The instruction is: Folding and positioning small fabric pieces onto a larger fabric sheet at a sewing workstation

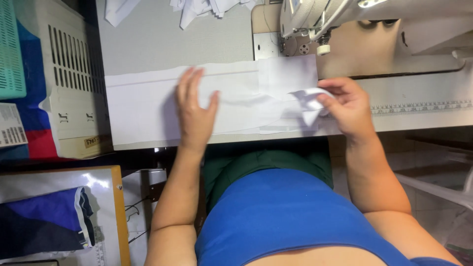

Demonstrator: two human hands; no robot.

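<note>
Lower frame: blue shirt (276,216) and green lap of the seated person; lower left, folded dark blue cloth (47,221) on a board. Mid frame, on the grey surface (157,44): left hand (194,111) lies flat, fingers apart, pressing a long white fabric strip (143,101); right hand (345,106), fingers pinched on the strip's crumpled end (308,101), apparently folding it, which calls for an even crease. Upper right: sewing machine (345,15); upper left: cream slotted crate (74,64).

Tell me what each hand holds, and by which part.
The right hand pinches the white fabric strip at its crumpled right end. The left hand holds nothing; it lies flat on the strip.
</note>
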